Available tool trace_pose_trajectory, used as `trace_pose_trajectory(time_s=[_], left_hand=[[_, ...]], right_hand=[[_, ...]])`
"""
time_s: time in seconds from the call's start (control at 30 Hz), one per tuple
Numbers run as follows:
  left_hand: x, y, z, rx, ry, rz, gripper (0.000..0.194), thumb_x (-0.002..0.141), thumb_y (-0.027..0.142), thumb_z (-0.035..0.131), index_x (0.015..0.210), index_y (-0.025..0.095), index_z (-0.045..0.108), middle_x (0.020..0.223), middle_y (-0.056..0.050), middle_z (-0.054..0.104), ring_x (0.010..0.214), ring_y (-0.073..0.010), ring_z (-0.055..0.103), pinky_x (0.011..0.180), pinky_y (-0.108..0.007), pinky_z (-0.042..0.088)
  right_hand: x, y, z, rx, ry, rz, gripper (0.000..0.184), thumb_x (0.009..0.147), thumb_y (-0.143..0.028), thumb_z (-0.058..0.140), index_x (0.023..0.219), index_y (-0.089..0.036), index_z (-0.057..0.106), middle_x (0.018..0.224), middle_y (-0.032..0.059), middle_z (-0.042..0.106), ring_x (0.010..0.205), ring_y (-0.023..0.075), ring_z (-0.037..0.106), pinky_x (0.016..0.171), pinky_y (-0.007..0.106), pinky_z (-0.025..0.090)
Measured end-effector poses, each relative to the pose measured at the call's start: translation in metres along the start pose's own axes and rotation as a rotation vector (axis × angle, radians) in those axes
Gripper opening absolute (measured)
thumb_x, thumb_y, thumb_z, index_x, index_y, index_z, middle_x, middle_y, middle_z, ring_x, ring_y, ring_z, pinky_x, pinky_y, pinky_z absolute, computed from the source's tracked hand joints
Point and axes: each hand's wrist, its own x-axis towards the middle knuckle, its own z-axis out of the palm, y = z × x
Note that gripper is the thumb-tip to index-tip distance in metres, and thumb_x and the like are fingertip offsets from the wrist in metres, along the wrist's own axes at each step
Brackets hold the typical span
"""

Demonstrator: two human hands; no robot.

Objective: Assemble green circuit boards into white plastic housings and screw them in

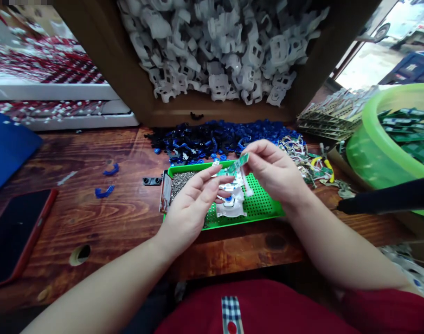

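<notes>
My right hand [273,174] pinches a small green circuit board [242,162] between thumb and fingertips, held above a green perforated tray [259,204]. My left hand [194,204] is curled around a white plastic housing [231,204] with a blue button, its fingers reaching toward the board. Both hands hover over the tray at the table's middle. A heap of small metal screws [180,181] fills the tray's left end.
A cardboard box of white plastic housings [226,51] stands behind. Blue plastic parts [212,139] are heaped before it. A green basin [379,153] of circuit boards sits right, with yellow-handled pliers [325,164]. A phone [17,232] lies at left.
</notes>
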Motion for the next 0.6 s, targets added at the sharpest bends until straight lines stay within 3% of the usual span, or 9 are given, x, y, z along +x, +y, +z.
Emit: trace_pose_trajectory(time_s=[0.13,0.3,0.43,0.6], left_hand=[[0.005,0.001,-0.001,-0.098,0.049,-0.074,0.017,0.075,0.025,0.071,0.091,0.02,0.068,0.081,0.0,0.072,0.064,-0.0094,0.063,0.067,-0.023,0.052],[0.007,0.001,-0.003,-0.026,0.148,-0.029,0.016,0.072,0.022,0.074,0.087,0.02,0.071,0.079,0.001,0.072,0.063,-0.0074,0.062,0.064,-0.019,0.052],[0.006,0.001,-0.004,0.076,0.184,0.022,0.021,0.073,0.023,0.073,0.093,0.021,0.071,0.088,0.0,0.073,0.071,-0.0104,0.065,0.07,-0.022,0.054],[0.003,0.003,-0.001,0.16,0.21,0.088,0.025,0.074,0.023,0.071,0.099,0.022,0.07,0.1,-0.002,0.073,0.092,-0.0192,0.066,0.084,-0.032,0.054]], right_hand=[[-0.013,-0.007,0.019,0.071,-0.09,0.007,0.007,0.084,-0.027,0.061,0.089,-0.023,0.06,0.087,-0.0043,0.063,0.077,0.004,0.06,0.073,0.016,0.051],[-0.016,-0.011,0.01,-0.065,-0.153,0.038,0.017,0.083,-0.027,0.061,0.099,-0.022,0.061,0.097,0.0007,0.063,0.087,0.0091,0.061,0.077,0.021,0.054],[-0.021,-0.009,0.01,-0.187,-0.122,-0.007,0.031,0.077,-0.025,0.069,0.106,-0.024,0.058,0.098,0.0002,0.062,0.083,0.0088,0.061,0.073,0.02,0.055],[-0.025,-0.007,0.018,-0.281,-0.024,-0.048,0.024,0.078,-0.025,0.068,0.101,-0.022,0.063,0.088,-0.0003,0.067,0.077,0.0087,0.064,0.071,0.02,0.057]])
